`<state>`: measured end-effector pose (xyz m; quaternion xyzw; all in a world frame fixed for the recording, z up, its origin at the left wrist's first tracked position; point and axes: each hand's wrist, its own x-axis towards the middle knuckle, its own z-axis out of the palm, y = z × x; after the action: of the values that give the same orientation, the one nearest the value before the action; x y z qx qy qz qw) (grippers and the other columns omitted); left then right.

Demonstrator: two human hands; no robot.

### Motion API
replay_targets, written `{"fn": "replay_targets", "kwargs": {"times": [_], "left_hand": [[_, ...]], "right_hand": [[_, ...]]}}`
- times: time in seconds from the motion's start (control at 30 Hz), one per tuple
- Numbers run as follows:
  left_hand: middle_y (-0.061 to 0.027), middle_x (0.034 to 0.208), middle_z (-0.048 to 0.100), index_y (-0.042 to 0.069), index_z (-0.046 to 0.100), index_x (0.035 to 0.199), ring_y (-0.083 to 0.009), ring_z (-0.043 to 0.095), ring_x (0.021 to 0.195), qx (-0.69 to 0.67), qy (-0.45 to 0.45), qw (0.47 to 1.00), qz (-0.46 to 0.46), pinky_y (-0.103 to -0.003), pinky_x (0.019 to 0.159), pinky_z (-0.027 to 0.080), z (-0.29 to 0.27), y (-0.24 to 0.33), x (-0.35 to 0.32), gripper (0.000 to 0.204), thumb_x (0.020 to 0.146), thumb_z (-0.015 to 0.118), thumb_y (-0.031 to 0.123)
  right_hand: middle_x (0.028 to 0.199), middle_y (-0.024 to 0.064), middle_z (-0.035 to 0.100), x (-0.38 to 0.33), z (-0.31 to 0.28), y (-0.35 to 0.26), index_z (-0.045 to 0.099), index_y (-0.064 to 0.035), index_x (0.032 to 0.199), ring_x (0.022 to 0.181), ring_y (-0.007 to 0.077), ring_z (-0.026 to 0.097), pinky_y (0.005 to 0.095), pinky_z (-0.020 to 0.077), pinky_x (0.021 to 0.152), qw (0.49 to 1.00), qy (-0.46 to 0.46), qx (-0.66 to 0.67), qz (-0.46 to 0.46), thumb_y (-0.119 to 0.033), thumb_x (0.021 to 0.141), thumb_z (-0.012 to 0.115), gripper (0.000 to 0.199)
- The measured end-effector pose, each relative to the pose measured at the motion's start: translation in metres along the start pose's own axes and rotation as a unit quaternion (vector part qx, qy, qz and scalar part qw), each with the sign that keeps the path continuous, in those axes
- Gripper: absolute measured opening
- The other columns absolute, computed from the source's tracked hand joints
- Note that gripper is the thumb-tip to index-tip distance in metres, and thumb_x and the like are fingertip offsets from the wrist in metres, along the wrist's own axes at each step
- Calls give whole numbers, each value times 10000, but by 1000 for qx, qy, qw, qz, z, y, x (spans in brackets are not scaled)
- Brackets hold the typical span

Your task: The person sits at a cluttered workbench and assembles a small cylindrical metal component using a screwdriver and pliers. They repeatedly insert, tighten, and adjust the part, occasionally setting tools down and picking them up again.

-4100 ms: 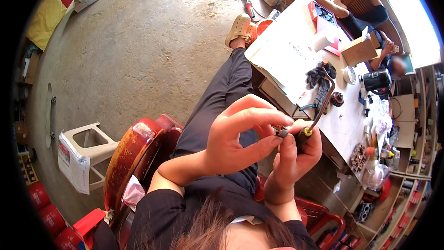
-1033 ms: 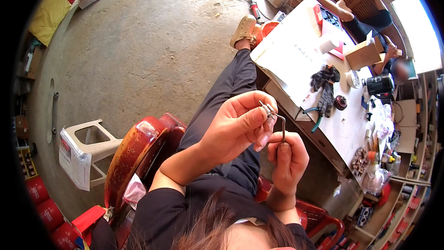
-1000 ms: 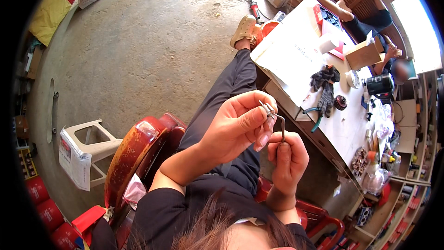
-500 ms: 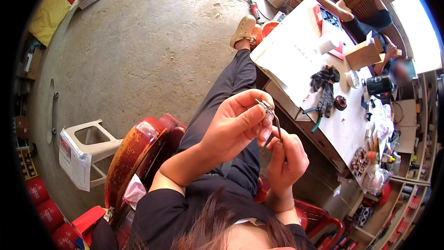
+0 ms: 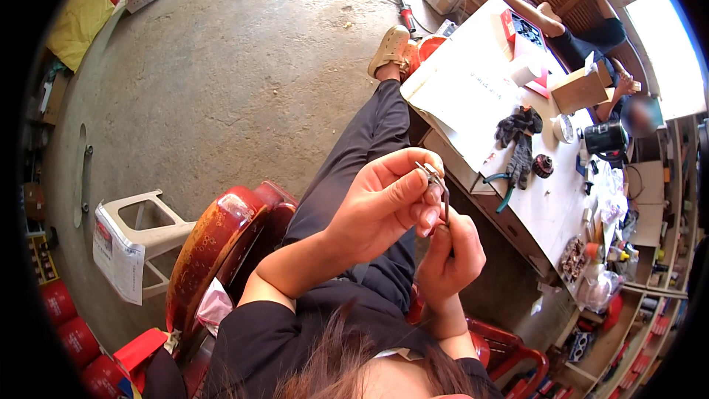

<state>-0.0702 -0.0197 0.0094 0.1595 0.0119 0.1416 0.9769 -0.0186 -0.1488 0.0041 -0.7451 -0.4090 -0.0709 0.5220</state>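
Note:
My left hand (image 5: 388, 196) is raised above my lap, with thumb and fingers pinched on a small shiny metal part (image 5: 430, 172). Its exact kind is too small to tell. A thin, dark hex key (image 5: 446, 201) with a bend in it reaches from that part down to my right hand (image 5: 453, 257). Right thumb and forefinger grip the key's lower end. The key's upper end meets the metal part, though fingers partly hide the contact.
To the right, a white table (image 5: 473, 96) holds dark work gloves (image 5: 518, 140), pliers (image 5: 506, 191), a cardboard box (image 5: 580, 89) and a black mug (image 5: 605, 137). Another person (image 5: 591, 33) sits beyond it. At left stand a beige stool (image 5: 140, 225) and a red wooden armrest (image 5: 214, 251).
Both hands have shifted slightly. My right hand has moved a little left and down, and the hex key now stands more upright against the metal part, which stays pinched in my left hand.

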Motion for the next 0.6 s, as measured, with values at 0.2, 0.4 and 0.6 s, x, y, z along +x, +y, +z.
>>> {"fn": "replay_targets", "kwargs": {"times": [0.2,0.4,0.6], "left_hand": [[-63,860,577,-12,522,1079,-123,583,705,-46,-48,998,0,-251,607,485,-6,1,1,210,974,538,168],[-52,842,557,-17,498,1088,-107,555,631,19,-12,1000,-2,-213,530,437,-1,3,-1,361,938,596,297],[-66,855,603,-6,537,1085,-134,610,695,2,-37,999,15,-250,591,506,-11,4,0,224,952,578,169]], "right_hand": [[709,109,617,1,-5,0,628,56,1042,591,158,610,255,482,540,998,-27,59,24,45,869,541,193],[702,110,611,5,-7,-1,627,62,1031,582,160,604,251,476,534,997,-43,63,21,48,870,536,185],[692,95,610,7,-9,-2,631,52,1026,564,144,582,247,460,522,998,-45,43,33,65,848,553,195]]}}
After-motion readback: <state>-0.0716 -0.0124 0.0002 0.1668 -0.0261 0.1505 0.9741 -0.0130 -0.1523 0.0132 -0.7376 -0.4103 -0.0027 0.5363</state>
